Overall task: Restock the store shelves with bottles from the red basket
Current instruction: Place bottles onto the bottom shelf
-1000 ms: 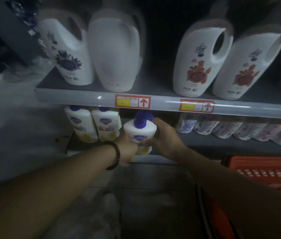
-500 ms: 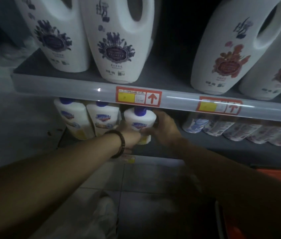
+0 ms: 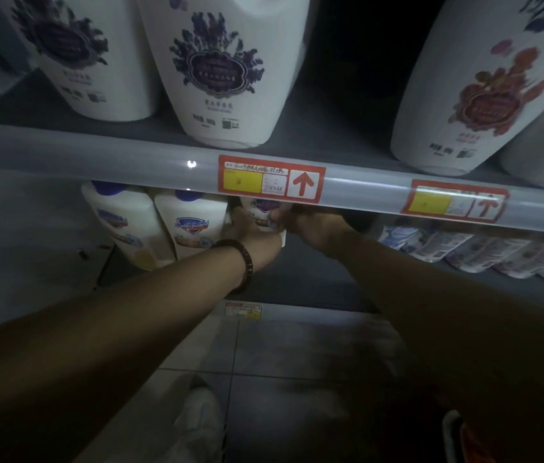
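Change: we had carried the soap bottle from in front of the shelving in under the upper rail, over the lower shelf.
Hands: left hand and right hand both gripped its sides.
Meaning: we judged placement nearly done, with only the release left.
Soap bottles: three; two shelved neighbours, one held.
Detergent jugs: four.
Price tags: three.

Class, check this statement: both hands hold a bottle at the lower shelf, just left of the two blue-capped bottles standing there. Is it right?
One detail is wrong: the side. In the head view, the left hand and right hand hold the bottle at the lower shelf, just right of the two blue-capped bottles, not left.
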